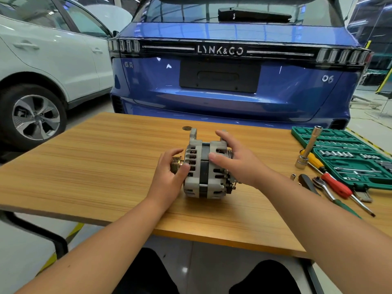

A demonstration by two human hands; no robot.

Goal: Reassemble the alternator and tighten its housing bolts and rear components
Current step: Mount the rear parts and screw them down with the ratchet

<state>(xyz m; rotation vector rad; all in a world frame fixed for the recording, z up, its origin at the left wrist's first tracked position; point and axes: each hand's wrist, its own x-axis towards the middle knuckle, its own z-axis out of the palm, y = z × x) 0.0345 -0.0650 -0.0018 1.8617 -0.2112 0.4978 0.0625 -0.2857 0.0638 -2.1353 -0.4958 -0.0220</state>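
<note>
A grey alternator (200, 168) lies on its side in the middle of the wooden table (95, 162), its brass-coloured pulley (175, 164) pointing left. My left hand (169, 175) curls round the pulley end, thumb on the front housing. My right hand (235, 160) covers the rear end of the alternator, fingers spread over the top of the rear housing and thumb on its side. The rear parts are mostly hidden behind that hand.
A green socket set case (350, 158) lies open at the right. Beside it lie a ratchet (322, 185), a red-handled screwdriver (337, 187), a yellow-handled tool (316, 159) and an upright socket extension (309, 149). A small dark disc (186, 128) lies behind the alternator. A blue car stands beyond the table.
</note>
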